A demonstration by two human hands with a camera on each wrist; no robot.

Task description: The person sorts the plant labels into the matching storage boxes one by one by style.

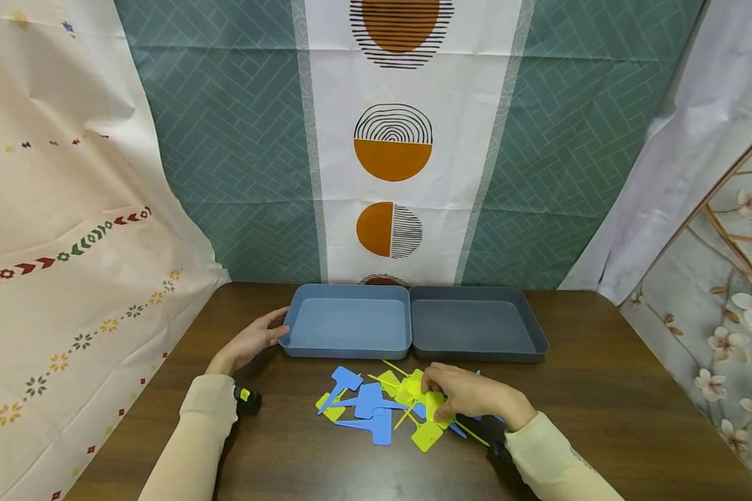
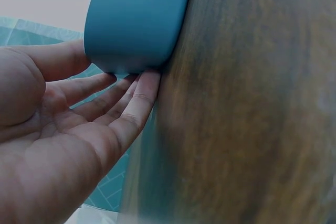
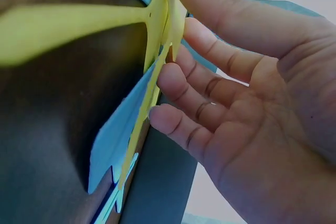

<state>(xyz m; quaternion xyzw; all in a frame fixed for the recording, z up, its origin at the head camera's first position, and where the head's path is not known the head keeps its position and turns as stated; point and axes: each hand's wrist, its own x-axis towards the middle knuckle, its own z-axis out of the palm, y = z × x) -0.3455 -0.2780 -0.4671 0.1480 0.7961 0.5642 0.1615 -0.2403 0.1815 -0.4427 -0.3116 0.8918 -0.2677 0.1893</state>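
My left hand is at the left end of the blue tray, with its fingers loosely extended. In the left wrist view, thumb and fingertips touch the outer wall of that tray at a corner. Over a loose pile of T-shaped plastic plant labels, my right hand has thumb and fingers bent around the head of a yellow plant label. The right wrist view shows the thumb against upright yellow labels, a blue label beside them. Both trays contain nothing visible.
A dark grey tray stands against the blue one, along the back of the wooden table. Blue labels lie mostly left in the pile, yellow labels mostly right. Hanging cloths enclose the back and sides.
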